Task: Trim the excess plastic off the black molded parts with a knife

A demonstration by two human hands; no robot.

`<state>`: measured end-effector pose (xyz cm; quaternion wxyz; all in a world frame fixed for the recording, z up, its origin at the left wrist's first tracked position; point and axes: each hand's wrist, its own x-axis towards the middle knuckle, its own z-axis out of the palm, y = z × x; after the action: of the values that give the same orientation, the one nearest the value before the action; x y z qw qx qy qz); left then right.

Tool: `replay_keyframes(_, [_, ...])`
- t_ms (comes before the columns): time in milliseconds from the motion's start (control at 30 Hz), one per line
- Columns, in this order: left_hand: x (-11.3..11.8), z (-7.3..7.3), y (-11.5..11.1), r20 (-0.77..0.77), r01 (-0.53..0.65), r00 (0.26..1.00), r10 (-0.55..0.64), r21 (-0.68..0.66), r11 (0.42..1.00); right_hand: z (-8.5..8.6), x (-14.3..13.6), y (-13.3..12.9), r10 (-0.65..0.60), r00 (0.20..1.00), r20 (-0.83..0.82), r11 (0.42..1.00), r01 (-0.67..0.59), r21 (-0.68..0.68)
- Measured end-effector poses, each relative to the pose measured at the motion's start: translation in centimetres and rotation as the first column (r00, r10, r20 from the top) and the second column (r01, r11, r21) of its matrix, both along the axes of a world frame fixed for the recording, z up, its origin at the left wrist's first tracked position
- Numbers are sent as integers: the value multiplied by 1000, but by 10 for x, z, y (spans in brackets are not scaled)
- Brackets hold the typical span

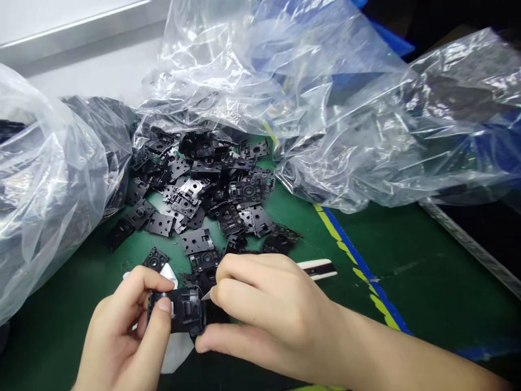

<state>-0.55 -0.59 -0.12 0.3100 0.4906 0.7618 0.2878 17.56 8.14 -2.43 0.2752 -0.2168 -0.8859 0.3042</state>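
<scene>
A black plastic part [181, 310] is pinched between the thumb and fingers of my left hand [130, 326], at the lower middle. My right hand [272, 309] is closed round a knife [317, 268] with a pale handle, which sticks out behind the hand. The pointed blade tip shows at my right fingertips, against the upper right edge of the black part. My right thumb lies near the part's lower right corner. Something white [177, 353] lies beneath the held part. Just beyond my hands spreads a heap of similar black parts [195, 198].
Clear plastic bags stand at the left [52, 184] and stretch across the back and right [345, 125]. Blue and yellow tape [358, 266] runs over the green table [439, 282]. A metal edge [476, 247] lies at the right; a pale ledge [81, 32] is at the back left.
</scene>
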Motion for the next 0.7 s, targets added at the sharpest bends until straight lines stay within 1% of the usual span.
replay_keyframes(200, [5,-2,-2,-27,-29,999,30,18,999,2,-1,0,-2,1000,9,1000,2,-12])
replay_keyframes(567, [7,-3,-5,29,-69,997,69,19,997,3,-2,1,7,1000,27,1000,-7,-2])
replay_keyframes(700, [9,-4,-5,24,-83,996,82,23,996,2,-1,0,-2,999,37,1000,1,5])
